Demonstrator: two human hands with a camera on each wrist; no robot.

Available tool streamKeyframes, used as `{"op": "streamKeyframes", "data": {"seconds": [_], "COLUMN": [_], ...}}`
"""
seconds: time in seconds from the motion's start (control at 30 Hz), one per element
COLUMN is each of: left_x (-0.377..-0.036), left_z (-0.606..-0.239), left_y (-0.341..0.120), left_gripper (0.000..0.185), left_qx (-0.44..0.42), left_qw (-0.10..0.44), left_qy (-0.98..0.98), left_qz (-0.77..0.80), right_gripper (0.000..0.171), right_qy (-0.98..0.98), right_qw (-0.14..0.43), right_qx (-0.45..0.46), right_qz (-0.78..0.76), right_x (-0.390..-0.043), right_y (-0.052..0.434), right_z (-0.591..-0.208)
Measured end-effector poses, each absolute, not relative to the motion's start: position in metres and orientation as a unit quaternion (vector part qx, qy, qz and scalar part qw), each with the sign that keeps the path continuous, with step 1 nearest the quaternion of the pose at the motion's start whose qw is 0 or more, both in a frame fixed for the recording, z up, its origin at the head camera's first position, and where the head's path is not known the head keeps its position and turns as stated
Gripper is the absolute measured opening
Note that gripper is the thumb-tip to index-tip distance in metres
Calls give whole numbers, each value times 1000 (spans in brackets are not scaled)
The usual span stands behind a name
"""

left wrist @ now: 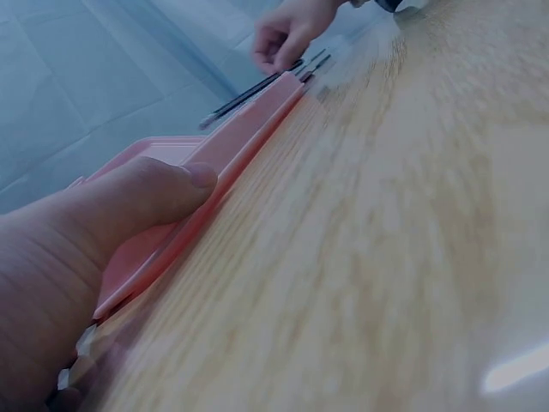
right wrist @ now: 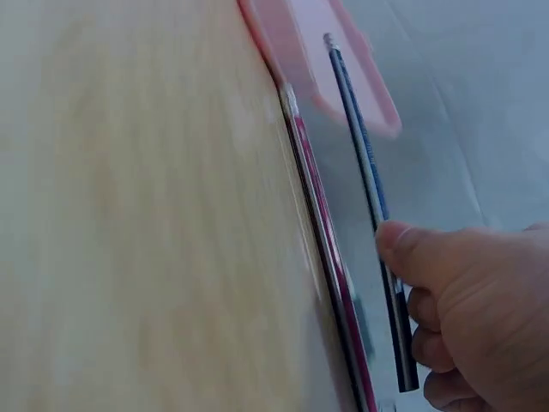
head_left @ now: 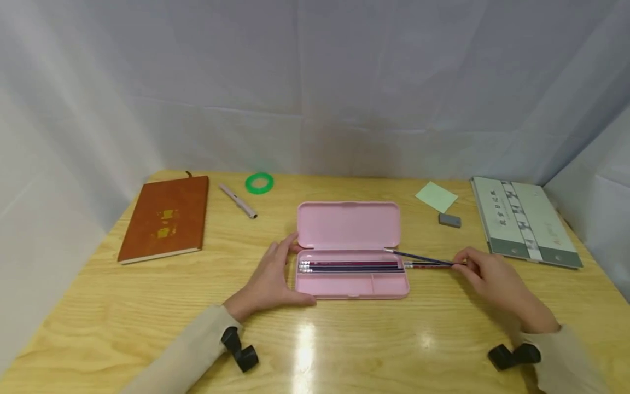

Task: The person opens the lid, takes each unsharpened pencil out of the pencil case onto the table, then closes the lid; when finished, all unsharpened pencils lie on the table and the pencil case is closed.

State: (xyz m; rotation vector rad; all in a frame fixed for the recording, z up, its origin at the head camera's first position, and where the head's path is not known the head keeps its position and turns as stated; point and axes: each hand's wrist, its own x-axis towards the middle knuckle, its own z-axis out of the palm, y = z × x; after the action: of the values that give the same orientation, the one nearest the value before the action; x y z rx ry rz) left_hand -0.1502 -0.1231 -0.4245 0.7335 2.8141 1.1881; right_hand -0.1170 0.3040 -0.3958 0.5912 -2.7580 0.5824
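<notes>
A pink pencil case [head_left: 354, 284] lies with its lid [head_left: 349, 224] up, and several dark blue and red pencils [head_left: 351, 267] rest in its long rear compartment. My left hand [head_left: 273, 279] holds the case's left end, the thumb along the front edge and the fingers behind. My right hand [head_left: 494, 279] pinches a dark blue pencil [right wrist: 364, 163] near its plain end. That pencil's silver-tipped end points left, over the case's right rear corner in the head view. Beneath it, a red and dark pencil [right wrist: 319, 206] lies on the table just right of the case.
At the left are a brown notebook [head_left: 167, 219], a pale pen [head_left: 238, 201] and a green ring [head_left: 259, 183]. A light green paper square [head_left: 436, 197], a grey eraser [head_left: 450, 220] and a pale green book [head_left: 526, 219] lie at the right. A white curtain [head_left: 344, 98] hangs behind the table.
</notes>
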Motion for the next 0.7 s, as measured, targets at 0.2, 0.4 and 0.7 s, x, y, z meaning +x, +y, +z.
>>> {"op": "streamKeyframes", "data": {"seconds": [0.2,0.4,0.7], "left_x": [-150,-150,-152], "left_z": [-425,-425,-426], "left_y": [-122,-124,-125], "left_gripper": [135,135,134], "left_qx": [236,237,236], "left_qw": [-3,-3,3], "left_qy": [897,896,897], "left_qz": [375,375,373], "right_gripper": [9,12,21], "right_qy": [-951,-937,-947], "right_qw": [134,138,110], "right_qx": [186,222,205], "right_qz": [207,231,223], "right_x": [-94,-93,-109], "right_y": [356,371,344], "right_z": [-406,-413,-409]}}
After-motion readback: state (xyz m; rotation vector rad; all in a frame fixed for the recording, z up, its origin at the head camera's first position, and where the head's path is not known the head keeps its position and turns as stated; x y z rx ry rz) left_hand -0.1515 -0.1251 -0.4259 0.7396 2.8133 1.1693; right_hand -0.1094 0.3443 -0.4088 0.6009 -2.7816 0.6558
